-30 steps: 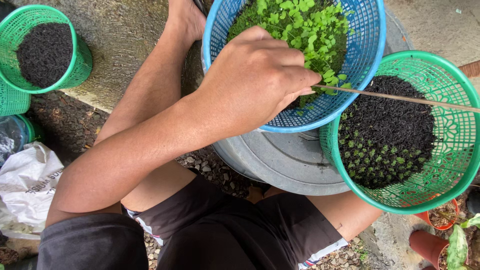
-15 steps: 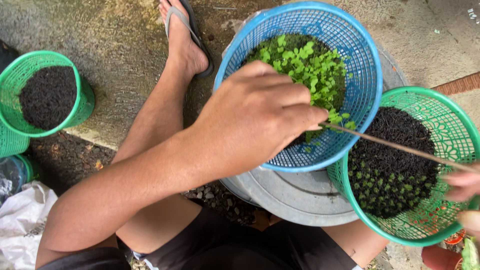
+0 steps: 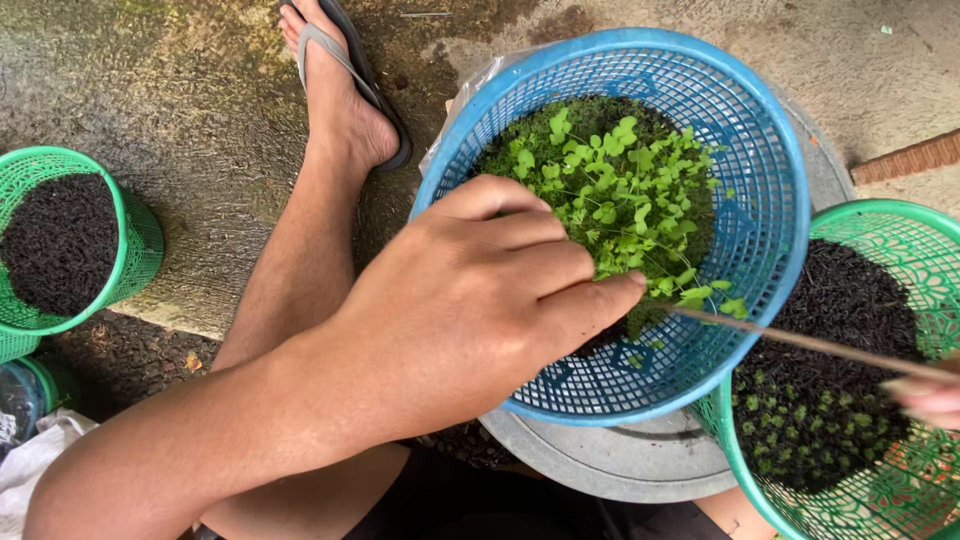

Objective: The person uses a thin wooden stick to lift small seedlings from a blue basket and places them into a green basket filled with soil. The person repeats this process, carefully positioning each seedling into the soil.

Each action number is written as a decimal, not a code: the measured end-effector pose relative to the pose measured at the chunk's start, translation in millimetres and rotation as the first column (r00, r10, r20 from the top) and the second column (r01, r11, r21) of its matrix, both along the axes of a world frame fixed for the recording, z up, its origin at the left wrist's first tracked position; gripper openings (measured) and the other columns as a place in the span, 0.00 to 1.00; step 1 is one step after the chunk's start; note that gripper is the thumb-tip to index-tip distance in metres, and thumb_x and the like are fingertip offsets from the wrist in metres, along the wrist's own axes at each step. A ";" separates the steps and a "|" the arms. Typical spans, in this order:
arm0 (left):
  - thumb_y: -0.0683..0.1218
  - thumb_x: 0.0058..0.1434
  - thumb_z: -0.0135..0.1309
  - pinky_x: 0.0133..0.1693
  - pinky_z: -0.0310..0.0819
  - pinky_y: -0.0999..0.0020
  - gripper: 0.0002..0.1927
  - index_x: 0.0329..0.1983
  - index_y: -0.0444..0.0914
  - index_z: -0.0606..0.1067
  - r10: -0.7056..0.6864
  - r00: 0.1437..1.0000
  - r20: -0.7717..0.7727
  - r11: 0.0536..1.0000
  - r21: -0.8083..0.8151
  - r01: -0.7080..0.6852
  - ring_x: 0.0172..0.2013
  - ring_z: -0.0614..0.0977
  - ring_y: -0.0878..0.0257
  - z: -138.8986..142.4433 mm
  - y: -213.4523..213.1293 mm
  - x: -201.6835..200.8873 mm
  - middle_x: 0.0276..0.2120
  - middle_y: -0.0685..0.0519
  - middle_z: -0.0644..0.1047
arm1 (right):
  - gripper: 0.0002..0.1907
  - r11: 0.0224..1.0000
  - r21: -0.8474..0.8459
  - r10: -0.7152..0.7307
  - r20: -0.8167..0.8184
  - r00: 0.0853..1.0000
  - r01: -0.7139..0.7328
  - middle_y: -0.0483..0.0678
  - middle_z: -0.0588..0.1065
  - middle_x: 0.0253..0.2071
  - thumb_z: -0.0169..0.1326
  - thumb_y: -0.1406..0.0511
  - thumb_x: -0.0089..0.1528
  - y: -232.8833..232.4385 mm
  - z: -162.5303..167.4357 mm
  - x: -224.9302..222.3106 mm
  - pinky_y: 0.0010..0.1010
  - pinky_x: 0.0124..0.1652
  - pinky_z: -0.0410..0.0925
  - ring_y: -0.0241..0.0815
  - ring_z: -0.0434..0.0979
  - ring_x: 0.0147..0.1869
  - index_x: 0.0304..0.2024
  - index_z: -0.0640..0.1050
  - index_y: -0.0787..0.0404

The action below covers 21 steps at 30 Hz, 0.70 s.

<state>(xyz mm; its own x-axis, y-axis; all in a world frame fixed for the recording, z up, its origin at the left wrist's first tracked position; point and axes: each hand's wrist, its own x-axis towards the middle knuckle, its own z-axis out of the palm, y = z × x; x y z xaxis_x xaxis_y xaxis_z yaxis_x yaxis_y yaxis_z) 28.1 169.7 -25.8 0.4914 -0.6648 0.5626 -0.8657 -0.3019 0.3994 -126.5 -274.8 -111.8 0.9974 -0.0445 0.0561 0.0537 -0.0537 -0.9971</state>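
Green seedlings (image 3: pixel 625 190) in the blue basket (image 3: pixel 770 190) could tear if the left hand (image 3: pixel 470 300), fingers curled and pinching at them, tugs hard, or if the thin stick (image 3: pixel 800 342) in the right hand (image 3: pixel 925 395), whose grip is mostly out of view, jabs the roots.

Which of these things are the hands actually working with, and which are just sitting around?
In use: left hand, right hand, thin stick, blue basket of seedlings, right green basket of soil.
Lying about: left green basket, metal basin, white bag.

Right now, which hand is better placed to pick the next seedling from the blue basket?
The left hand: its fingertips already reach the seedlings inside the blue basket. The right hand sits at the frame edge over the green basket, holding a thin stick.
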 end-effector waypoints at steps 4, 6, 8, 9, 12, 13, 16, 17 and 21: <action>0.42 0.58 0.62 0.59 0.71 0.56 0.10 0.42 0.37 0.84 -0.049 0.999 -0.018 0.997 0.063 0.050 0.57 0.77 0.53 10.1 17.5 10.8 0.44 0.49 0.80 | 0.07 0.999 -0.017 0.027 -0.040 0.999 -0.028 0.49 0.77 0.40 0.57 0.63 0.66 -7.9 -3.8 10.8 0.40 0.47 0.83 0.46 0.86 0.41 0.46 0.76 0.53; 0.43 0.55 0.62 0.65 0.65 0.49 0.08 0.37 0.37 0.83 -0.083 0.995 -0.054 0.992 0.091 0.088 0.65 0.71 0.47 13.7 23.0 14.4 0.53 0.44 0.78 | 0.06 0.996 -0.053 0.072 -0.061 0.996 -0.075 0.49 0.77 0.40 0.57 0.63 0.66 0.7 -2.6 23.5 0.40 0.46 0.83 0.46 0.86 0.40 0.46 0.76 0.52; 0.45 0.49 0.62 0.71 0.57 0.42 0.07 0.30 0.37 0.81 -0.108 0.989 -0.100 0.982 0.144 0.122 0.71 0.64 0.44 15.5 25.7 17.9 0.59 0.40 0.75 | 0.06 0.986 -0.095 0.131 -0.076 0.988 -0.138 0.49 0.77 0.39 0.57 0.63 0.66 17.8 5.1 36.5 0.40 0.45 0.84 0.46 0.87 0.40 0.46 0.76 0.52; 0.46 0.48 0.62 0.71 0.53 0.40 0.08 0.29 0.37 0.81 -0.118 0.987 -0.109 0.977 0.165 0.135 0.72 0.63 0.43 16.0 26.2 18.1 0.61 0.39 0.75 | 0.06 0.980 -0.109 0.156 -0.072 0.985 -0.164 0.49 0.77 0.39 0.57 0.63 0.66 27.2 14.1 41.8 0.40 0.45 0.84 0.46 0.87 0.39 0.46 0.76 0.51; 0.50 0.46 0.61 0.73 0.44 0.36 0.12 0.27 0.36 0.79 -0.150 0.979 -0.140 0.961 0.213 0.178 0.74 0.60 0.43 16.4 26.5 15.8 0.63 0.37 0.73 | 0.08 0.982 -0.139 0.119 -0.091 0.989 -0.130 0.49 0.77 0.40 0.57 0.62 0.66 68.5 43.7 40.8 0.41 0.46 0.85 0.47 0.87 0.40 0.47 0.75 0.51; 0.51 0.45 0.61 0.74 0.42 0.36 0.14 0.27 0.34 0.79 -0.163 0.975 -0.152 0.955 0.222 0.195 0.74 0.59 0.43 16.6 27.4 15.0 0.62 0.37 0.73 | 0.10 0.984 -0.144 0.096 -0.097 0.991 -0.109 0.49 0.77 0.41 0.57 0.62 0.66 83.6 54.5 36.7 0.41 0.48 0.85 0.48 0.87 0.42 0.49 0.74 0.51; 0.53 0.49 0.59 0.74 0.39 0.36 0.17 0.27 0.32 0.79 -0.187 0.967 -0.171 0.942 0.249 0.226 0.74 0.59 0.43 13.6 27.8 16.1 0.61 0.35 0.73 | 0.07 0.950 -0.262 0.144 -0.110 0.983 -0.169 0.49 0.79 0.43 0.56 0.62 0.69 115.0 70.8 48.0 0.38 0.53 0.84 0.45 0.87 0.46 0.48 0.74 0.52; 0.53 0.51 0.59 0.74 0.39 0.36 0.17 0.28 0.32 0.79 -0.191 0.966 -0.173 0.938 0.258 0.231 0.74 0.59 0.43 12.6 27.8 16.6 0.61 0.34 0.73 | 0.06 0.942 -0.297 0.131 -0.097 0.987 -0.154 0.49 0.79 0.43 0.56 0.64 0.70 126.2 73.3 48.8 0.37 0.55 0.83 0.44 0.88 0.47 0.47 0.73 0.53; 0.57 0.53 0.54 0.74 0.36 0.35 0.23 0.31 0.30 0.79 -0.208 0.964 -0.165 0.921 0.298 0.250 0.75 0.57 0.42 9.7 28.4 18.2 0.62 0.33 0.72 | 0.08 0.952 -0.294 0.048 -0.138 0.989 -0.087 0.52 0.79 0.42 0.56 0.68 0.68 152.2 79.9 60.7 0.40 0.56 0.83 0.45 0.88 0.49 0.48 0.72 0.55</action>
<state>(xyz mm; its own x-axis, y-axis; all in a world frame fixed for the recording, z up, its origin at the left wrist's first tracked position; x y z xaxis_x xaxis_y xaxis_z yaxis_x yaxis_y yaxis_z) 46.3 198.1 -16.1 0.3579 -0.8997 0.2498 -0.8743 -0.2289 0.4280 -65.8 -122.6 -31.9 0.9972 0.0220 -0.0717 -0.0595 -0.3502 -0.9348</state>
